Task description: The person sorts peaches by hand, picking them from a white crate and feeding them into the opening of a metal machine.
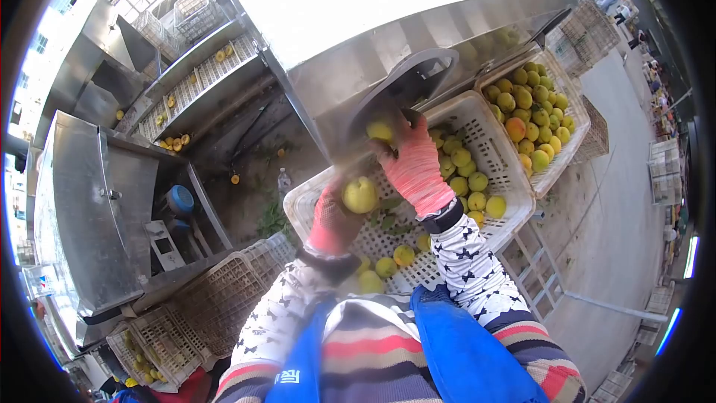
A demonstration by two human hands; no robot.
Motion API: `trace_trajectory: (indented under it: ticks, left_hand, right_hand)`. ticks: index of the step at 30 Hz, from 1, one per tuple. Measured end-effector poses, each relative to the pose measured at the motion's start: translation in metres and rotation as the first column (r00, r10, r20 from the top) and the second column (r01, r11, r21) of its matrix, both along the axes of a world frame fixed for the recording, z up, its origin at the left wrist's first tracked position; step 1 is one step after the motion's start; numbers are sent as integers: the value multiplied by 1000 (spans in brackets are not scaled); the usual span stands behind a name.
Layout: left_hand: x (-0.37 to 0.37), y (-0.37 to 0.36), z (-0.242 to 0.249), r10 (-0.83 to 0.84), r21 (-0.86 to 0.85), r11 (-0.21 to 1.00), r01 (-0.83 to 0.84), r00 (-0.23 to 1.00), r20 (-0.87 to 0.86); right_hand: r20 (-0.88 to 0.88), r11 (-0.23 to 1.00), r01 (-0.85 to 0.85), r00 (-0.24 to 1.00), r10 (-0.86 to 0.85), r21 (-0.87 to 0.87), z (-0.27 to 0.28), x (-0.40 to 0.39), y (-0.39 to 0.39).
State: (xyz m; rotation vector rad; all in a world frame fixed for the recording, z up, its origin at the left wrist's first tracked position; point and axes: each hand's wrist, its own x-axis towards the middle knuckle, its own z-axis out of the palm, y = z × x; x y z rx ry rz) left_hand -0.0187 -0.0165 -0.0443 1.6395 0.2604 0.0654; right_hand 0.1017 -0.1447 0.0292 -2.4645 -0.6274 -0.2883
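Observation:
My left hand, in a pink-and-grey glove and somewhat blurred, is closed around a pale yellow-green peach above the near part of a white perforated crate. My right hand, gloved in the same pink, reaches forward with thumb and fingers curled about another yellow-green peach. That peach is at the curved metal guard on the machine's front; its edges are smeared. Several loose peaches and some green leaves lie in the crate below my hands.
A second crate full of peaches stands at the right. A steel machine table spans the front. On the left, a conveyor carries cut peach halves. Stacked crates stand at lower left, and a metal frame at right.

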Motion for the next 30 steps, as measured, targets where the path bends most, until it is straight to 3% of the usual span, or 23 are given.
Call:
trace_trajectory:
  ticks: [2,4,5,6,7,9,12,16,17,19,20,21,22,24,26,27,28,29,30]
  left_hand:
    - [-2,3,-24,15,-108,994,-22,997,-71]
    - [-3,3,-29,50,-543,832,-113,990,-129]
    - [2,0,-26,58,-827,532,-183,982,-179]
    - [6,-1,-21,55,-964,144,-225,974,-219]
    - [9,-2,-11,77,-956,158,-247,968,-238]
    - [10,-3,8,127,-938,178,-299,952,-279]
    - [17,-4,13,144,-962,239,-135,984,-103]
    - [20,-17,30,35,-979,194,-55,998,-49]
    - [20,-12,12,21,-988,152,-3,1000,0]
    - [21,-12,16,40,-979,174,-109,994,-103]
    - [22,-19,24,83,-938,230,-260,965,-247]
    - [21,-26,32,128,-872,276,-403,915,-382]
    - [16,-28,14,24,-848,392,-356,926,-377]
    - [11,-41,-62,-154,-771,593,-233,907,-392]
    - [11,-71,-131,-304,-624,779,-68,829,-470]
    - [12,-83,-165,-383,-508,856,89,770,-511]
    - [16,-96,-198,-462,-386,880,277,687,-561]
    - [28,-105,-200,-442,37,731,681,514,-735]
    - [25,-108,-206,-481,137,631,764,523,-704]
  right_hand:
    - [-37,998,62,997,-61,12,2,-2,7]
    - [15,992,130,991,-130,-4,5,15,35]
    - [-22,994,109,994,-109,-5,4,28,39]
    - [-60,996,89,994,-90,-6,4,40,43]
    - [124,989,11,992,-29,146,4,47,36]
    - [136,979,-81,989,56,186,22,22,8]
    - [-22,957,-172,983,182,234,23,-35,-7]
    - [-248,929,-165,935,254,331,5,-49,-16]
    - [-133,951,-129,976,172,281,8,-44,-16]
    - [97,981,-22,995,4,193,27,-26,-11]
    - [173,998,10,985,-21,64,27,-11,-3]
    - [117,999,46,992,-49,25,21,3,10]
    - [62,997,80,995,-79,-16,12,16,25]
    - [212,996,83,975,-73,-37,-14,51,47]
    - [214,985,40,974,-76,167,-8,48,35]
    - [155,924,5,986,-69,382,22,35,21]
    - [96,815,-12,994,-54,580,36,22,5]
    - [95,848,63,987,-132,527,28,14,-20]
    - [106,872,132,973,-205,472,17,11,-48]
